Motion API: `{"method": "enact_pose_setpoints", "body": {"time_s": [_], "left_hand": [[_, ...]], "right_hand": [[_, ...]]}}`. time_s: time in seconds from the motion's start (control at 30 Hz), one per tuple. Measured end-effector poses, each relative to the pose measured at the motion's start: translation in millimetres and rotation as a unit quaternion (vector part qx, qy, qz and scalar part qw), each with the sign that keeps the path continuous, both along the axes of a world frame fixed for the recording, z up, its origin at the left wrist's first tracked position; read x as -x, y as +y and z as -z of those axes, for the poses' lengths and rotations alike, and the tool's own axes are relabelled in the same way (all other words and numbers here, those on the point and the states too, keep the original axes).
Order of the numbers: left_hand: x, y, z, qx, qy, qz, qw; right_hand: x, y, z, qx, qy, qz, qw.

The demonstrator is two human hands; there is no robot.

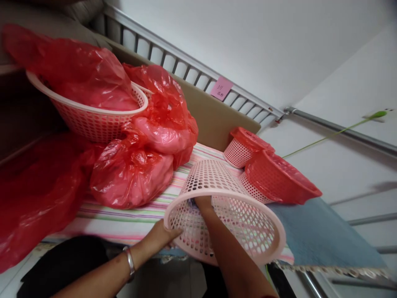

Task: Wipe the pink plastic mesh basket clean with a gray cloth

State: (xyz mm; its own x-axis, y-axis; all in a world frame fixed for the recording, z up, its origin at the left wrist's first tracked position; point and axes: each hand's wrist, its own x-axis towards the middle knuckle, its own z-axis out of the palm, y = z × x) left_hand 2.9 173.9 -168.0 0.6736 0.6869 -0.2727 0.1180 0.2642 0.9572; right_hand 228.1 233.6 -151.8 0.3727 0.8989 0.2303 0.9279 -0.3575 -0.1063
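Observation:
A pale pink perforated plastic basket (217, 225) lies tipped on its side, its wide mouth facing me. My left hand (170, 232) is closed on the left of its rim, thumb inside the mouth. A metal bangle (129, 263) circles that wrist. My right hand (203, 203) reaches into the basket against the upper inner wall, its fingers mostly hidden. A crumpled bluish cloth (191, 203) shows at those fingers. Left of the basket, tied red plastic bags (136, 174) bulge with pink contents.
Another pink basket (93, 122) with a red bag in it stands at left. Red-lined baskets (279, 178) stand at right. Beneath is a striped sheet (124, 223) over a blue cover (322, 236). Behind runs a metal rail (186, 68) with a pink note (221, 88). A green cord (335, 134) crosses the right.

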Motion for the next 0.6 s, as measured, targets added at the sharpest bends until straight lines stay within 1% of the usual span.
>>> {"method": "enact_pose_setpoints", "body": {"time_s": [0.03, 0.1, 0.17, 0.23, 0.3, 0.37, 0.43, 0.5, 0.57, 0.6], "left_hand": [[-4.2, -5.3, 5.5, 0.029, -0.009, 0.013, 0.999], [-9.6, -11.9, 10.8, 0.054, -0.031, 0.013, 0.998], [-11.3, -13.9, 9.1, 0.055, -0.044, -0.004, 0.997], [-10.9, -13.4, 4.6, 0.054, -0.044, -0.013, 0.997], [-10.2, -12.9, 1.6, 0.051, -0.043, -0.018, 0.998], [-10.0, -13.4, 1.7, 0.045, -0.039, -0.026, 0.998], [-10.2, -14.6, 3.5, 0.036, -0.033, -0.035, 0.998], [-10.1, -15.7, 4.3, 0.027, -0.027, -0.036, 0.999], [-9.0, -15.1, 2.2, 0.013, -0.022, -0.034, 0.999], [-7.9, -13.5, -0.2, 0.003, -0.020, -0.037, 0.999]], "right_hand": [[-0.3, -0.9, -1.0, 0.003, -0.003, 0.000, 1.000], [1.1, -5.0, -2.7, 0.013, -0.006, 0.006, 1.000], [7.0, -14.1, -3.8, 0.026, -0.007, 0.014, 1.000], [19.2, -31.2, -3.6, 0.038, -0.008, 0.020, 0.999], [37.4, -58.1, -0.4, 0.047, -0.011, 0.018, 0.999], [58.2, -93.6, 7.1, 0.053, -0.010, 0.001, 0.999], [76.8, -132.1, 17.9, 0.052, 0.002, -0.040, 0.998], [89.6, -164.8, 27.7, 0.048, 0.014, -0.075, 0.996], [95.5, -183.5, 31.1, 0.053, 0.029, -0.099, 0.993], [96.3, -186.4, 29.5, 0.056, 0.037, -0.105, 0.992]]}}
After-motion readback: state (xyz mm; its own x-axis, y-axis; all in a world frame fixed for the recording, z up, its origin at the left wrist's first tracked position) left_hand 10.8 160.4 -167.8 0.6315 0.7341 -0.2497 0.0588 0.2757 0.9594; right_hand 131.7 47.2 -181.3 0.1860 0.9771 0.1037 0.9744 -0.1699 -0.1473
